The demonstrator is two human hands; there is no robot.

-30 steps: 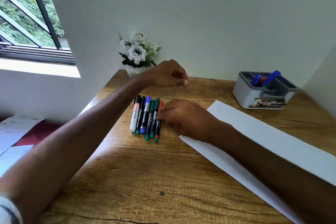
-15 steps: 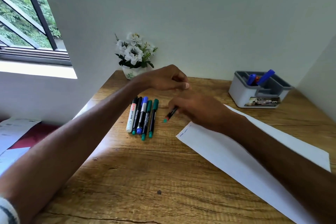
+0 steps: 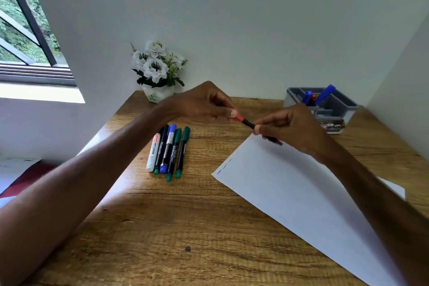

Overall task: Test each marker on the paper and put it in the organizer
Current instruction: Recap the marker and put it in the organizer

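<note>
Between both hands, above the desk, I hold a thin black marker with a red cap (image 3: 248, 122). My left hand (image 3: 204, 102) pinches the red cap end. My right hand (image 3: 292, 130) grips the black barrel, and its green tail end pokes out below my palm. A white sheet of paper (image 3: 301, 195) lies on the desk under my right arm, with short blue strokes near its left corner. Several markers (image 3: 168, 151) lie side by side to the left of the paper. The grey organizer (image 3: 336, 109) at the back right holds blue markers and a red one.
A small white pot of white artificial flowers (image 3: 157, 69) stands at the back of the wooden desk (image 3: 185, 227) against the wall. A window is at the far left. White walls close in behind and to the right of the desk.
My right hand picked the red-capped marker out of the row and lifted it toward the paper. My left hand came over and took hold of its cap.
</note>
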